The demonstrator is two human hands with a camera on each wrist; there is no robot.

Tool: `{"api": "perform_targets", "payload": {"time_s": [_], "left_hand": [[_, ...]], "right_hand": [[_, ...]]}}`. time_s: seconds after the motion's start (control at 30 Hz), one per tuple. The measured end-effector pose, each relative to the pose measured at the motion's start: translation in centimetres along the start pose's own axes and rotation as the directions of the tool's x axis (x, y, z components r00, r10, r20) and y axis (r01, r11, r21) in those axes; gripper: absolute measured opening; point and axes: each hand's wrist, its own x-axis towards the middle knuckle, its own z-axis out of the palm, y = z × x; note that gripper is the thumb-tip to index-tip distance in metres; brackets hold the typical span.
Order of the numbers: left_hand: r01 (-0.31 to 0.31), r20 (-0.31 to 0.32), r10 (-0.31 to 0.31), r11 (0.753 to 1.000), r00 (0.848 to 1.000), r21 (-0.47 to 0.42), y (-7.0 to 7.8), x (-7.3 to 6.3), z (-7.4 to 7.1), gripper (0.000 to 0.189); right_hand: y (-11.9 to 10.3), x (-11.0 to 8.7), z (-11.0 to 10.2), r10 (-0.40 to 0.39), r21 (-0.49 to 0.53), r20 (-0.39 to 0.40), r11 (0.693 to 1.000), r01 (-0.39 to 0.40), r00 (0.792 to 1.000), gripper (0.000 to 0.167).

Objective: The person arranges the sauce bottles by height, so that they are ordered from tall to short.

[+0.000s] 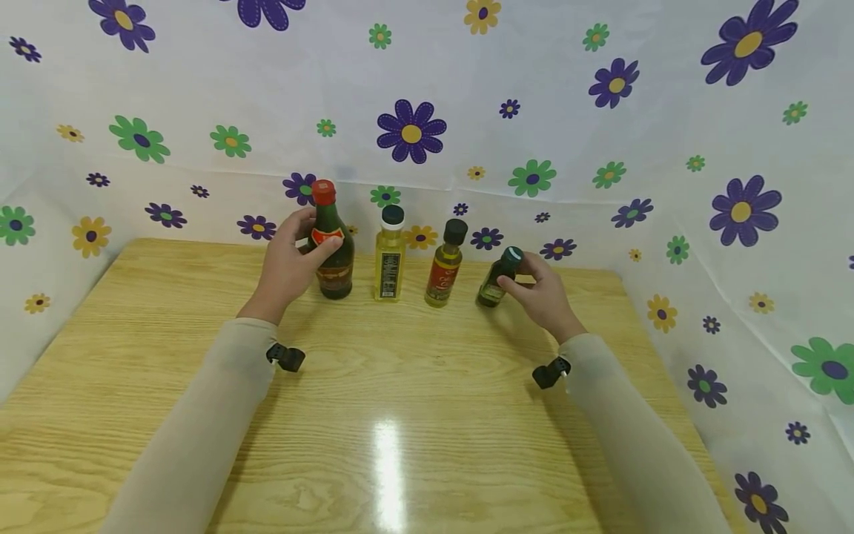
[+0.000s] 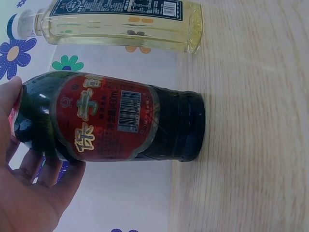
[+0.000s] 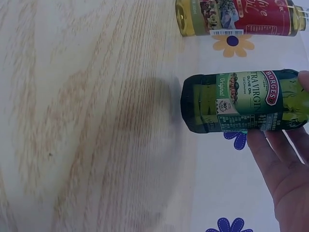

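Observation:
My left hand [image 1: 288, 256] grips the upper part of a dark green vinegar bottle [image 1: 336, 265] with a red cap, thumb in front and fingers round its far side. Its red label [image 2: 108, 118] with a barcode fills the middle of the left wrist view. On the right, my right hand [image 1: 543, 297] holds a small dark green olive oil bottle [image 1: 494, 285] near its neck, and the bottle leans slightly in the head view. Whether its base touches the table cannot be told. The green label [image 3: 246, 96] reads "Borges".
Between the hands, a clear bottle of pale yellow liquid [image 1: 388, 259] and a red-labelled oil bottle [image 1: 443, 274] with a black cap stand upright on the wooden table [image 1: 440, 415]. A flower-printed white cloth [image 1: 267, 81] hangs behind the row and on the right.

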Motion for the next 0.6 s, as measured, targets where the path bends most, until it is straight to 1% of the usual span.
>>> {"api": "perform_targets", "payload": {"time_s": [0.13,0.4,0.6], "left_hand": [[-0.003,-0.001,0.003,1.000,1.000,-0.001,0.1,-0.1,0.0,0.070],[-0.011,-0.001,0.011,1.000,1.000,-0.004,0.1,-0.1,0.1,0.070],[-0.011,-0.003,0.011,1.000,1.000,-0.005,0.0,0.0,0.1,0.071]], "right_hand": [[0.0,0.0,0.1,0.003,-0.004,0.004,1.000,-0.003,1.000,0.042],[1.3,0.1,-0.1,0.009,0.008,-0.003,1.000,-0.009,1.000,0.044],[1.6,0.4,0.1,0.009,0.006,0.003,1.000,-0.009,1.000,0.044]]}}
